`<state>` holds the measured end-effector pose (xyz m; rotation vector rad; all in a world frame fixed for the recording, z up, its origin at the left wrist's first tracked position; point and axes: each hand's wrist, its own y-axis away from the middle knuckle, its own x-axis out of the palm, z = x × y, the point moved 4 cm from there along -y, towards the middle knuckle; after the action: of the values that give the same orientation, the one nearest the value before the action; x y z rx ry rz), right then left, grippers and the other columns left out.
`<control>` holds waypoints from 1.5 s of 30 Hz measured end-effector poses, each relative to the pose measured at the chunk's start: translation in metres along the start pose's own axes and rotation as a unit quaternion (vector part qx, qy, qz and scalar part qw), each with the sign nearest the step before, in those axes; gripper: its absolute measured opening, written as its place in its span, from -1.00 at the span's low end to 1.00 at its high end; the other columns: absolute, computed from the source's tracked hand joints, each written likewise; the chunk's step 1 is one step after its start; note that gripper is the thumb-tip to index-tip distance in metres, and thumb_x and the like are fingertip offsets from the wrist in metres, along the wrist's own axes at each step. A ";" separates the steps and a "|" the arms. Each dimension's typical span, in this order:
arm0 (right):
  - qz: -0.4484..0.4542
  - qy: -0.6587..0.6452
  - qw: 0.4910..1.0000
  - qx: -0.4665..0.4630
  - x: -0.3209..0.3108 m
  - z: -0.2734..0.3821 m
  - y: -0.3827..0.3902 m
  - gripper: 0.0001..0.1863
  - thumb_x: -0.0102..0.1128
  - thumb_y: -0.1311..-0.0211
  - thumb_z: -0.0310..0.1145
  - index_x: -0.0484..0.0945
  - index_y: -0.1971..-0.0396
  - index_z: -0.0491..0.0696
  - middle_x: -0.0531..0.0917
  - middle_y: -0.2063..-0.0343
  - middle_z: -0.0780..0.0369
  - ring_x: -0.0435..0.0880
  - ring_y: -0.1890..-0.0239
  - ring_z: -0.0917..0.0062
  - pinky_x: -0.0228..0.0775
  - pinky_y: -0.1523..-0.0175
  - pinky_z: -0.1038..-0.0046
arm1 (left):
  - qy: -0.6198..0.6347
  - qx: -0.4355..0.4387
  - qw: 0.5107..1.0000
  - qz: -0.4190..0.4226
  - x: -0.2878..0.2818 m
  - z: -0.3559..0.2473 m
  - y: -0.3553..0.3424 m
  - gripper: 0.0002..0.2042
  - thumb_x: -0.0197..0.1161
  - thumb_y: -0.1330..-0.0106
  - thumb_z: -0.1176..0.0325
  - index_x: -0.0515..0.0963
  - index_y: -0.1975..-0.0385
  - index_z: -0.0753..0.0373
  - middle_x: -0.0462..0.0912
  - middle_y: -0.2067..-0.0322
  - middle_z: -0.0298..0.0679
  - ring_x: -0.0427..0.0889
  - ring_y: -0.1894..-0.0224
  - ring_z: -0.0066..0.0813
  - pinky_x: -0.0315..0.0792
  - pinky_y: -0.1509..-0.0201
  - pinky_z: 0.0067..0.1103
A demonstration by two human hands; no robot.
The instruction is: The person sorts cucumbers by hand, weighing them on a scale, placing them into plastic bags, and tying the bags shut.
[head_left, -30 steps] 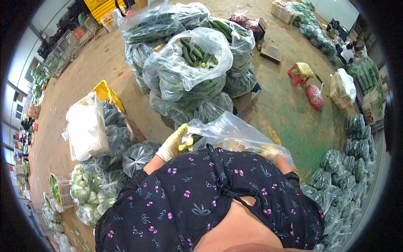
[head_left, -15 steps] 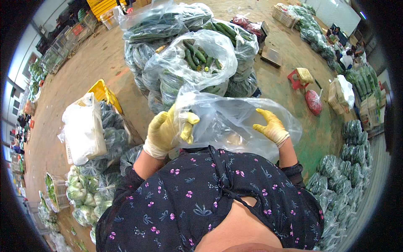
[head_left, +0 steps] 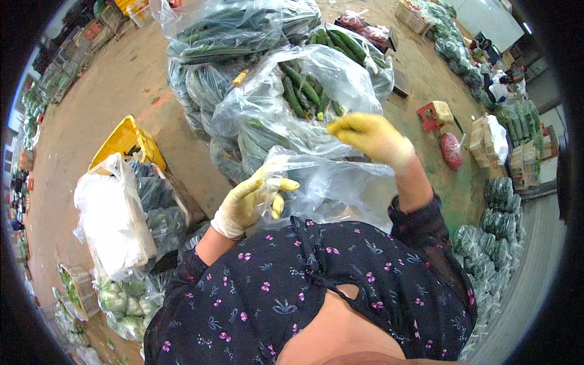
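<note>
My left hand (head_left: 246, 204), in a yellow glove, grips the edge of a clear plastic bag (head_left: 344, 185) that hangs in front of my chest. Part of the film covers its fingers. My right hand (head_left: 372, 140), gloved alike, is lifted above that bag with its fingers stretched out, slightly smeared and holding nothing. Just beyond its fingertips lies a large clear sack (head_left: 267, 131) with its mouth open. Several dark green cucumbers (head_left: 302, 91) show inside, some with yellow blossom ends.
More bagged cucumbers (head_left: 225, 33) are stacked behind the sack. On the left stand a yellow crate (head_left: 125, 137), a crate topped with white plastic (head_left: 112, 213) and bagged pale vegetables (head_left: 125, 304). Bagged greens (head_left: 493, 249) pile up at right, near a red stool (head_left: 431, 115).
My right hand has let go of the bag's right side and moved up toward the cucumbers. My left hand still has the bag, slightly lower, and the view has shifted a little.
</note>
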<state>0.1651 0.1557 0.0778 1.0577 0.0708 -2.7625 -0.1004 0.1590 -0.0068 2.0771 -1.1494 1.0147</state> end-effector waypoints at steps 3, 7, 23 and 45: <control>0.004 0.064 0.976 0.210 0.023 -0.110 -0.106 -0.69 0.14 -0.18 -0.30 0.61 0.10 -0.06 0.69 0.20 0.22 0.64 0.16 0.50 0.42 -0.02 0.50 | 0.029 -0.024 0.999 -0.026 -0.034 -0.023 -0.024 -0.33 0.13 -0.29 0.07 0.12 -0.32 0.28 0.56 0.08 0.07 0.54 0.46 -0.48 0.47 0.44 -0.60; -0.053 0.167 0.923 0.343 0.046 -0.236 -0.177 -0.54 0.19 -0.05 -0.20 0.56 -0.01 0.03 0.63 0.05 0.14 0.60 -0.01 0.30 0.39 -0.11 0.37 | 0.051 -0.082 0.993 -0.066 -0.073 -0.044 -0.042 -0.49 0.07 -0.36 0.13 0.28 -0.23 0.28 0.63 0.29 -0.14 0.42 0.59 -0.64 0.31 0.56 -0.71; -0.193 -0.248 0.862 0.399 0.030 -0.280 -0.224 -0.65 0.29 -0.04 -0.11 0.62 0.24 -0.03 0.67 0.24 0.25 0.59 0.35 0.54 0.44 0.22 0.44 | 0.072 -0.221 0.968 -0.097 -0.139 -0.065 -0.046 -0.55 -0.01 -0.40 0.05 0.53 0.16 0.40 0.62 0.50 -0.25 0.52 0.52 -0.55 0.34 0.46 -0.72; -0.119 0.051 0.913 0.387 0.111 -0.233 -0.226 -0.36 0.39 0.21 -0.08 0.53 0.10 -0.17 0.67 0.25 0.00 0.67 0.21 0.25 0.48 0.07 0.34 | 0.065 -0.181 0.978 -0.075 -0.110 -0.044 -0.052 -0.55 -0.04 -0.41 0.03 0.53 0.09 0.35 0.66 0.41 -0.22 0.57 0.45 -0.56 0.42 0.44 -0.69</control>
<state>0.1953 0.3861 -0.1742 1.4272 -1.0253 -2.9989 -0.1087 0.2669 -0.0781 1.7523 -1.0085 0.7893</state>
